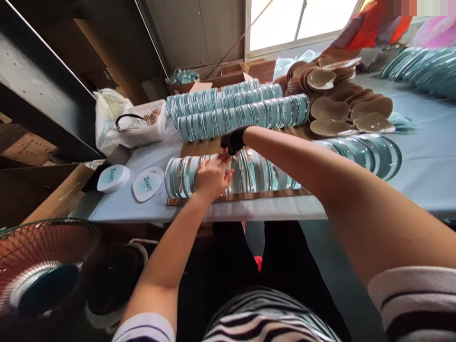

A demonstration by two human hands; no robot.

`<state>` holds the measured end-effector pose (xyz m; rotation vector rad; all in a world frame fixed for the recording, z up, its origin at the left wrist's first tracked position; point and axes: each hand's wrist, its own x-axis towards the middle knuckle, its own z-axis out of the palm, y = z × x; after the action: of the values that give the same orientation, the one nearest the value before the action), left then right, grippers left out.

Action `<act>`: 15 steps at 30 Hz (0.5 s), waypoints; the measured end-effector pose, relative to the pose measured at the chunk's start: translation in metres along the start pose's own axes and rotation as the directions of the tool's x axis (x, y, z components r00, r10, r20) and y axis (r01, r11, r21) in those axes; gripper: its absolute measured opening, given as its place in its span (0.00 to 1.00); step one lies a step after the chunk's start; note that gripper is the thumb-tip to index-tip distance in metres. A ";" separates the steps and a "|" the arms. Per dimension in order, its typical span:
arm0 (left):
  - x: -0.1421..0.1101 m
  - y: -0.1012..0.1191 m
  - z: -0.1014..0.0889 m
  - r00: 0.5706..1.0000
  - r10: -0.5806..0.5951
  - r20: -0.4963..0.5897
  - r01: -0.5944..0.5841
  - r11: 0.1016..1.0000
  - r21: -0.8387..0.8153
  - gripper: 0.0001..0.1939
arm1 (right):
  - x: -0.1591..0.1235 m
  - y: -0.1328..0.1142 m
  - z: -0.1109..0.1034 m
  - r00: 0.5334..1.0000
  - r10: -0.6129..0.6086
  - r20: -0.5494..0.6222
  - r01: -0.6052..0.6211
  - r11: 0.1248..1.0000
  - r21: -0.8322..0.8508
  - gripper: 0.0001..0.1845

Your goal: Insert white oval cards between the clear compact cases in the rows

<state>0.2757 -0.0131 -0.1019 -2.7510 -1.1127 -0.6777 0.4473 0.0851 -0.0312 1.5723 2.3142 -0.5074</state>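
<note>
My left hand [212, 176] rests with its fingers curled over the top of a near row of round teal-rimmed discs [181, 176] standing on edge on a wooden board [235, 196]. My right hand [233, 140] wears a black glove and reaches past the left hand to the same row, closed on its far side. What the gloved fingers hold is hidden. Three longer rows of the same discs [242, 114] lie behind.
Two white oval lids [147, 184] lie at the table's left end beside a white basket [142, 124]. Brown oval pieces [335, 111] are heaped at the back right, more teal discs [420, 69] beyond. A fan [42, 266] stands low left under the table edge.
</note>
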 end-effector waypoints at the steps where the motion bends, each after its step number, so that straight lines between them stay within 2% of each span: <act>1: 0.001 -0.001 0.000 1.000 -0.007 0.004 0.007 1.000 0.000 0.24 | -0.001 -0.003 -0.001 1.000 0.008 -0.024 -0.009 0.999 -0.044 0.28; 3: 0.002 -0.001 -0.001 1.000 -0.020 0.013 0.020 1.000 -0.007 0.24 | -0.009 -0.006 -0.001 0.993 0.010 -0.116 -0.025 0.991 -0.132 0.25; 5: 0.002 -0.002 -0.002 0.999 -0.024 0.021 0.024 1.000 -0.015 0.23 | -0.026 -0.006 0.003 0.963 -0.019 -0.267 -0.018 0.991 -0.136 0.21; 8: 0.003 0.000 -0.002 1.000 -0.025 0.012 0.025 1.000 -0.007 0.23 | -0.063 -0.011 0.027 0.865 -0.071 -0.496 0.061 0.997 -0.037 0.18; 10: 0.003 0.001 -0.002 1.000 -0.023 0.002 0.023 1.000 0.002 0.23 | -0.086 -0.024 0.060 0.799 -0.082 -0.595 0.085 0.996 -0.022 0.16; 11: 0.003 0.001 -0.002 1.000 -0.022 -0.002 0.022 1.000 0.001 0.23 | -0.095 -0.034 0.081 0.787 -0.071 -0.613 0.064 0.997 -0.033 0.15; 15: 0.002 -0.002 -0.001 1.000 -0.016 -0.009 0.016 1.000 -0.013 0.22 | -0.110 -0.074 0.173 0.825 0.035 -0.565 -0.106 0.990 -0.092 0.19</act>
<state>0.2749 -0.0111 -0.1000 -2.7501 -1.1342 -0.7007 0.4254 -0.1078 -0.1290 1.9351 2.6104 0.1503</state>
